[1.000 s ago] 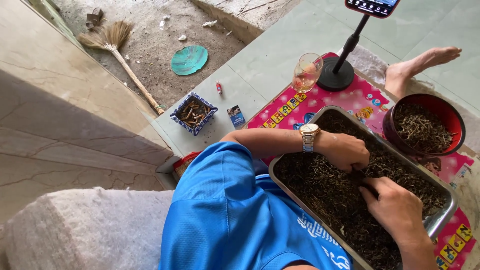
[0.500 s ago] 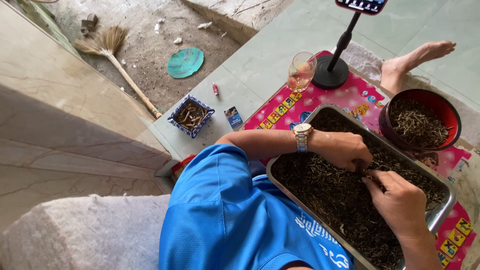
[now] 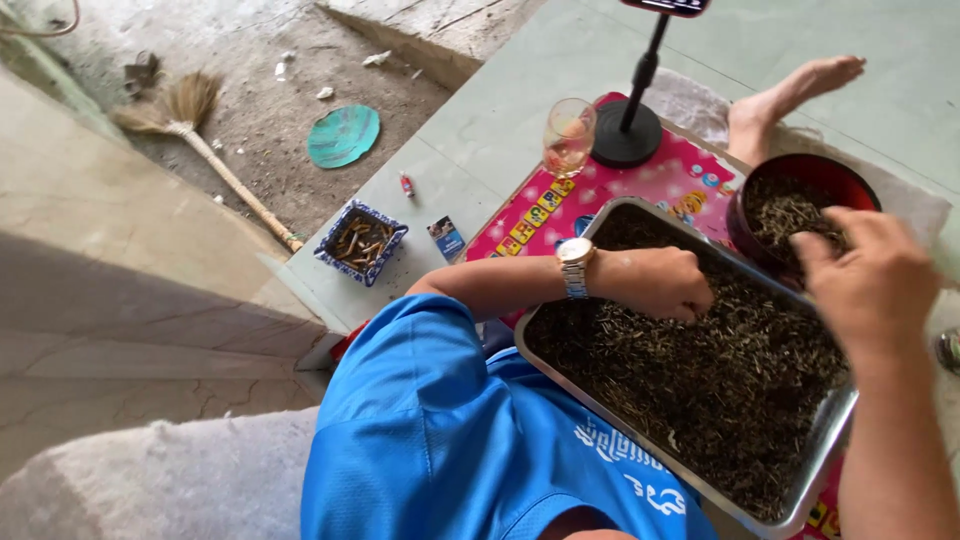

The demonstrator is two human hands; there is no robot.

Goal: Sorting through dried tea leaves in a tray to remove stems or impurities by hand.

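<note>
Dark, dry, needle-thin stems [image 3: 700,390], heaped through a steel tray [image 3: 832,425] propped on the lap, against a blue shirt [image 3: 430,440] at 7 o'clock. Left hand [image 3: 655,283], with a metal wristwatch [image 3: 575,265], down in the heap near the tray's 11 o'clock corner; knuckles folded, fingertips sunk among the stems, so cannot tell whether anything is gripped.

Right hand [image 3: 870,280] no longer in the tray: a second ago pressed into the stems at 3 o'clock, now lifted clear and hovering at 1 o'clock, over the near edge of a red bowl [image 3: 835,165] holding more of the same stems. Fingers drawn in narrow, back of the hand to the camera; cannot tell whether a pinch sits between them. Reads, as a judgement, like a trip from tray to bowl, with the left hand staying behind in the heap.

Outward from there: a bright pink patterned mat [image 3: 680,175] under tray and bowl; at 12 o'clock a stemmed glass [image 3: 568,135] just beside the round black base of a phone stand [image 3: 627,135]; a bare foot [image 3: 790,90] beyond the bowl. At 10 o'clock, on the tiled floor, a small box [image 3: 446,237] and a blue patterned dish [image 3: 330,250] of stubs. Farther off on the dirt, a teal disc [image 3: 343,135] and a straw broom [image 3: 200,140].
</note>
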